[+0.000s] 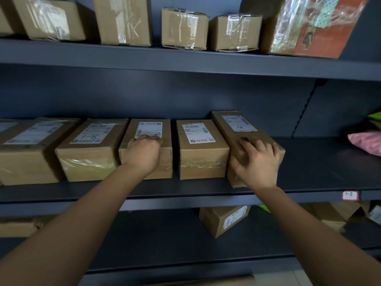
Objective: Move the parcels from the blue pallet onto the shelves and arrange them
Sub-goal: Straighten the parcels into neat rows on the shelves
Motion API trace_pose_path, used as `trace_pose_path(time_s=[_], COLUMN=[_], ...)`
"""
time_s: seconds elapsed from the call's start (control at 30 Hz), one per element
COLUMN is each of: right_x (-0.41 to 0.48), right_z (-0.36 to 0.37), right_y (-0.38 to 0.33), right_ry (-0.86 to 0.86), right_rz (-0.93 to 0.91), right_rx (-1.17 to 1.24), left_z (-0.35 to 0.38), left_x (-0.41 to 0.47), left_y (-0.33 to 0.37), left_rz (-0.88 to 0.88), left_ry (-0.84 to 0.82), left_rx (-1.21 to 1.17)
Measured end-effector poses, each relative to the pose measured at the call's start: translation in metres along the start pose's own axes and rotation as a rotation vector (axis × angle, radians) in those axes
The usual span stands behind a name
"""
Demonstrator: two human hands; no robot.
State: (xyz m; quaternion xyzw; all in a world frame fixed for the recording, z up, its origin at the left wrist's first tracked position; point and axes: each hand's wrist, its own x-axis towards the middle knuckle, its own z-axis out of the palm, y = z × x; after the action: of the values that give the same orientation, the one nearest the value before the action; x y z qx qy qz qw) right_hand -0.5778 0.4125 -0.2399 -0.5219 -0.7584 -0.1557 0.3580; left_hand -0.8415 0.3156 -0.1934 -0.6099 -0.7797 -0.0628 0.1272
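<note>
Several brown cardboard parcels with white labels stand in a row on the middle shelf [309, 182]. My left hand [143, 154] rests on top of the third parcel [162, 129], fingers reaching its label. My right hand [256, 162] grips the near end of the rightmost parcel [233, 129], thumb on its front face and fingers over its top. That parcel sits turned at an angle to the row, marked "1-8". Between the two lies another labelled parcel [202, 149]. The blue pallet is out of view.
The top shelf [185, 60] carries several taped boxes. A pink soft bag [367, 142] lies at the right of the middle shelf, with bare shelf between it and the row. A box [223, 220] stands on the lower shelf. A tag "1-8" [349, 195] marks the shelf edge.
</note>
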Motion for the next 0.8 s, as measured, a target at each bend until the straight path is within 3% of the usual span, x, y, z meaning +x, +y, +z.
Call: trace_pose_path(time_s=[0.43,0.8], right_x=[-0.004,-0.001], right_z=[0.001,-0.005], right_y=[-0.014,-0.020], right_ry=[0.019,-0.074], right_rz=[0.009,0.013], right_rx=[-0.016,-0.061], left_z=[0.003,0.001], left_x=[0.001,-0.002], left_y=[-0.002,-0.007], left_rz=[0.023,0.060], left_ry=[0.001,-0.012], left_rx=[-0.105,-0.131])
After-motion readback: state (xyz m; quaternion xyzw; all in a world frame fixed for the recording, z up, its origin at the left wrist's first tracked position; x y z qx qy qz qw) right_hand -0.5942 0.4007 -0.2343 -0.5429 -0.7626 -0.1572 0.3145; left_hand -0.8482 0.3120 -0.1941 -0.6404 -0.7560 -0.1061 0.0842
